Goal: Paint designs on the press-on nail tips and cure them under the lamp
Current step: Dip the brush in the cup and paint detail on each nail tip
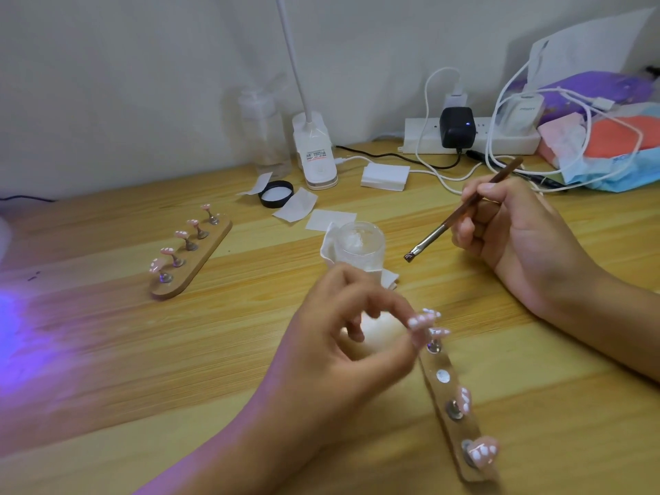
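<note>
**Trainee:** What is the layout, starting with the largest items?

**Technician:** Everything sits on a wooden desk. A violet glow falls across its left edge. The curing lamp itself is out of view. Well to the left lies the far nail stand, with five pink press-on tips upright on its posts, each showing white marks. Near the bottom edge lies the near nail stand.

**Trainee:** State of the hands?

**Technician:** The left hand is closed in a pinch, thumb against forefinger, on one nail tip at the top end of the near stand. Blur hides whether that tip is lifted clear or seated. The right hand is closed on a flat nail brush, held like a pen. The bristles are in the air, just right of the open gel jar and touching nothing.

**Trainee:** Progress?

**Technician:** Judged from this view, the painting is well advanced. White dots show on every visible tip of both stands. One magnet seat on the near stand is bare, so the pinched tip probably belongs there.

**Trainee:** What is left?

**Technician:** Probably finishing or checking the pinched tip, reseating it, then curing the near stand under the lamp. The view does not show whether the far stand has been cured.
</note>
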`<state>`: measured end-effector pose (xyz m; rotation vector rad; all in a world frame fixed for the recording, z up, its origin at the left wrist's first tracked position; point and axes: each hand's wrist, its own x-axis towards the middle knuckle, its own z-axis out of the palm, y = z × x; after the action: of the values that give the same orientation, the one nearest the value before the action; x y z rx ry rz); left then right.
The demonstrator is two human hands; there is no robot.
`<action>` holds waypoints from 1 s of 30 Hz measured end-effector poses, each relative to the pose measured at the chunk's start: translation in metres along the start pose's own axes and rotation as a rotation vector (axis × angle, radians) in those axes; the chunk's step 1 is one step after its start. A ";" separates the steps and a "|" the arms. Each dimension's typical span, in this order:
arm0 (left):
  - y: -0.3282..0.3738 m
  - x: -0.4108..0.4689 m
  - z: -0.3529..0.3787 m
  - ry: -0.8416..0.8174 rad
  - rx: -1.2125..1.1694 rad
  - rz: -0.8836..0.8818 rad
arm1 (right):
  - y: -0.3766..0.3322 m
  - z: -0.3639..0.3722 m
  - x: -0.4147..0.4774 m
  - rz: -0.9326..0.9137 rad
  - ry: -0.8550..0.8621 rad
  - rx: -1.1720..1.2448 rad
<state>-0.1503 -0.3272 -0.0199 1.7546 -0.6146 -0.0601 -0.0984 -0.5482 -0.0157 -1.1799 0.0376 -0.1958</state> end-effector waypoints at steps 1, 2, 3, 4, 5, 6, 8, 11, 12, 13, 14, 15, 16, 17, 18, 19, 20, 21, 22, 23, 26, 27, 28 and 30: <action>0.000 -0.001 0.002 -0.024 0.103 0.048 | 0.000 0.000 0.000 0.001 0.004 0.002; 0.000 -0.003 0.003 -0.050 0.191 0.084 | 0.000 0.001 0.000 0.002 0.006 0.000; 0.000 -0.003 0.004 -0.073 0.255 0.099 | 0.000 0.001 -0.001 0.002 0.007 -0.005; -0.001 -0.003 0.005 -0.095 0.290 0.092 | 0.000 0.002 -0.001 0.001 0.008 -0.011; -0.001 -0.003 0.005 -0.113 0.306 0.074 | 0.000 0.002 -0.001 -0.002 0.006 -0.016; -0.003 -0.003 0.005 -0.124 0.316 0.058 | 0.000 0.003 -0.001 -0.005 0.003 -0.020; -0.004 -0.002 0.007 -0.134 0.331 0.040 | -0.001 0.003 -0.001 -0.012 0.000 -0.020; -0.005 -0.001 0.007 -0.159 0.321 0.014 | -0.001 0.002 -0.001 -0.012 -0.003 -0.019; -0.004 0.000 0.006 -0.168 0.311 0.008 | 0.000 0.002 -0.001 -0.013 -0.005 -0.023; -0.004 0.000 0.005 -0.177 0.296 0.001 | 0.000 0.002 -0.001 -0.014 -0.008 -0.028; -0.004 0.000 0.004 -0.185 0.283 -0.005 | 0.000 0.002 -0.002 -0.016 -0.010 -0.032; -0.004 -0.001 0.002 -0.187 0.283 -0.001 | 0.000 0.002 -0.002 -0.017 -0.010 -0.036; -0.004 -0.002 0.001 -0.185 0.304 0.016 | 0.000 0.001 -0.001 -0.019 -0.009 -0.038; -0.004 -0.005 0.000 -0.187 0.342 0.047 | 0.000 0.001 -0.001 -0.022 -0.008 -0.037; -0.003 -0.007 -0.001 -0.197 0.391 0.091 | 0.000 0.000 -0.001 -0.025 -0.006 -0.034; -0.002 -0.009 -0.001 -0.214 0.449 0.147 | 0.001 -0.001 0.000 -0.031 -0.007 -0.032; 0.000 -0.010 -0.001 -0.230 0.512 0.212 | 0.001 -0.002 0.000 -0.038 -0.013 -0.035; 0.002 -0.010 -0.001 -0.241 0.570 0.277 | 0.001 -0.002 0.000 -0.046 -0.024 -0.043; 0.002 -0.011 0.000 -0.248 0.615 0.333 | 0.001 -0.003 0.000 -0.052 -0.040 -0.052; 0.003 -0.011 0.000 -0.254 0.645 0.374 | 0.000 -0.004 0.000 -0.058 -0.056 -0.057; 0.002 -0.011 0.002 -0.254 0.671 0.427 | 0.000 -0.005 -0.001 -0.068 -0.088 -0.055; 0.002 -0.011 0.004 -0.249 0.665 0.429 | 0.000 -0.005 -0.001 -0.071 -0.092 -0.056; 0.001 -0.011 0.005 -0.243 0.656 0.424 | 0.000 -0.005 -0.001 -0.073 -0.093 -0.060; 0.001 -0.011 0.010 -0.229 0.636 0.405 | 0.000 -0.005 -0.001 -0.076 -0.088 -0.069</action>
<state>-0.1637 -0.3313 -0.0251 2.2057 -1.2474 0.2447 -0.0999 -0.5526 -0.0181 -1.2588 -0.0784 -0.2110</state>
